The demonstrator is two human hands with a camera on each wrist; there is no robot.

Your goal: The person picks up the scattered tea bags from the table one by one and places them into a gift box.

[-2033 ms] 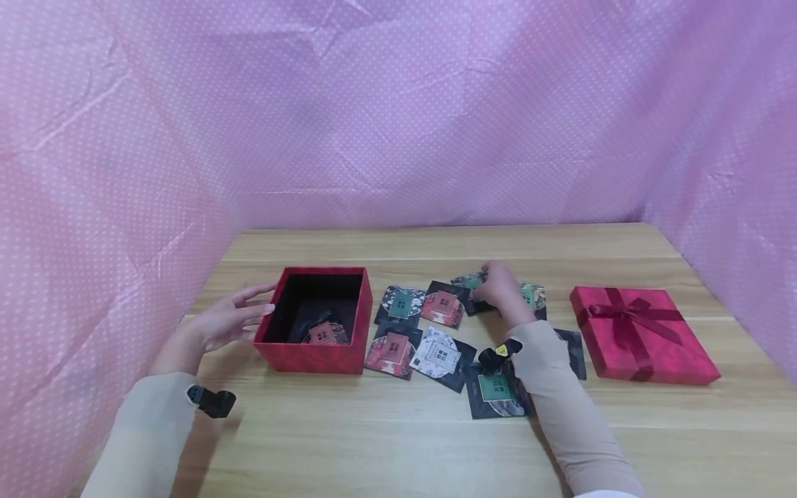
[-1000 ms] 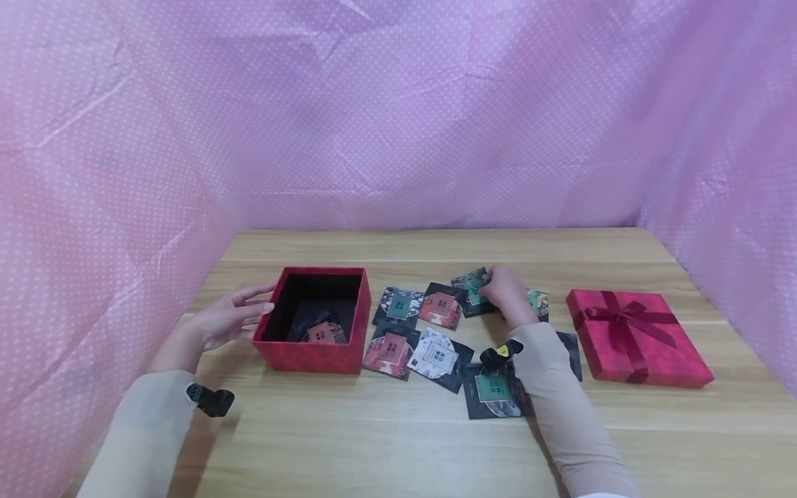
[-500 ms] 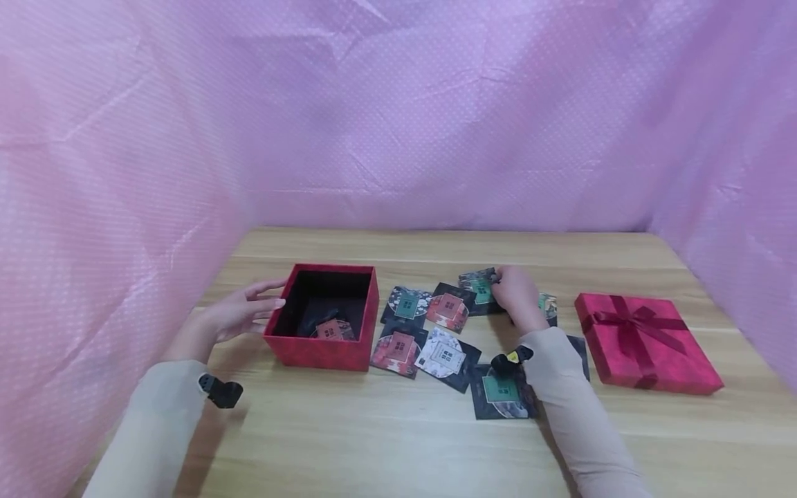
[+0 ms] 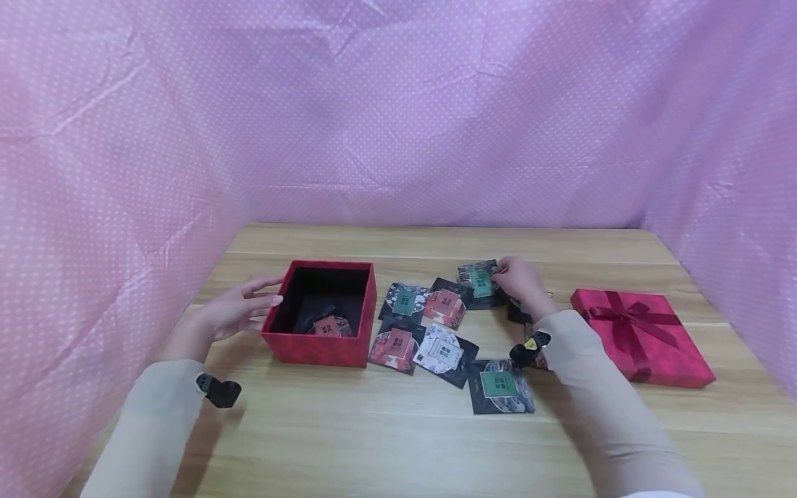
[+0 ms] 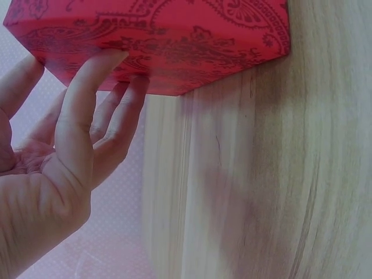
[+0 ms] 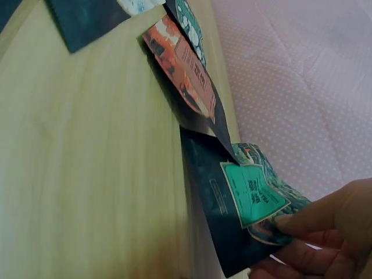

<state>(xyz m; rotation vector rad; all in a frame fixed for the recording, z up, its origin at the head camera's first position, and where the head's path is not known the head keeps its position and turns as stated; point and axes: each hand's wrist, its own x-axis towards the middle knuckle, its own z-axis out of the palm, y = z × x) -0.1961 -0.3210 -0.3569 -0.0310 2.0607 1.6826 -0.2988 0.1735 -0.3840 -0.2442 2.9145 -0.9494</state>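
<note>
- Head view: the left hand (image 4: 239,312) lies with straight, relaxed fingers against the left wall of the open red box (image 4: 320,349), holding nothing.
- The box stands on the wooden table (image 4: 386,443), left of centre; a red-label packet (image 4: 328,326) lies on its dark floor.
- The right hand (image 4: 521,282) pinches the right edge of a green-label packet (image 4: 479,282) at the far side of a loose spread of packets, right of the box.
- Nearer in the spread lie a red packet (image 4: 445,303), a white packet (image 4: 443,353) and another green one (image 4: 500,386), just beside the right sleeve (image 4: 598,387).
- The lid (image 4: 641,332), red with a ribbon bow, lies flat on the table at the right, well apart from the box.
- Pink dotted cloth (image 4: 398,111) walls in the table on three sides.
- Left wrist view: the fingers (image 5: 87,99) are extended, their tips touching the paisley-printed box (image 5: 174,40) wall; nothing is gripped.
- Right wrist view: fingertips (image 6: 302,218) and thumb clamp the corner of the green-label packet (image 6: 247,197), which is tilted, its held end raised off the table while the far end stays near the wood.
- Its upper corner tucks under the red packet (image 6: 186,75) beside it.
</note>
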